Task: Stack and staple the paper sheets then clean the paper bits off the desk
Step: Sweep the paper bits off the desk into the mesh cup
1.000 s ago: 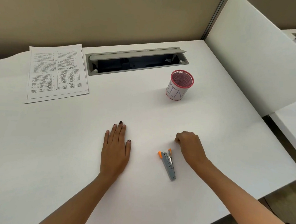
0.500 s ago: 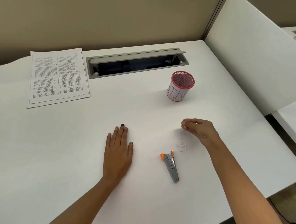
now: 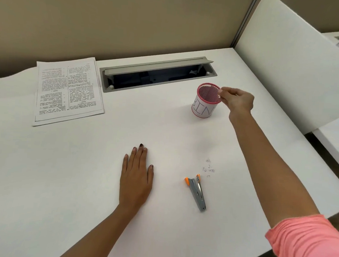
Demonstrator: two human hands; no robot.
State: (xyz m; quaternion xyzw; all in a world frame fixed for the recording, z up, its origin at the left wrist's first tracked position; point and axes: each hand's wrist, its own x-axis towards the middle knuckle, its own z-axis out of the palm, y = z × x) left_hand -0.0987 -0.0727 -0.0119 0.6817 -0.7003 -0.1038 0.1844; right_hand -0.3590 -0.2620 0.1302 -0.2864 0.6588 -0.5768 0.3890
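The desk (image 3: 42, 180) carries my stacked paper sheets (image 3: 67, 90) at ten o'clock, seemingly already stapled, though I can't see the staple. My left hand (image 3: 136, 178) lies flat and open, holding nothing. My right hand (image 3: 235, 101), at one o'clock, pinches its fingertips over the bin (image 3: 204, 105); what they hold is too small to tell. The stapler (image 3: 197, 191) lies idle. Bits (image 3: 209, 168) just beyond it are left to clear.
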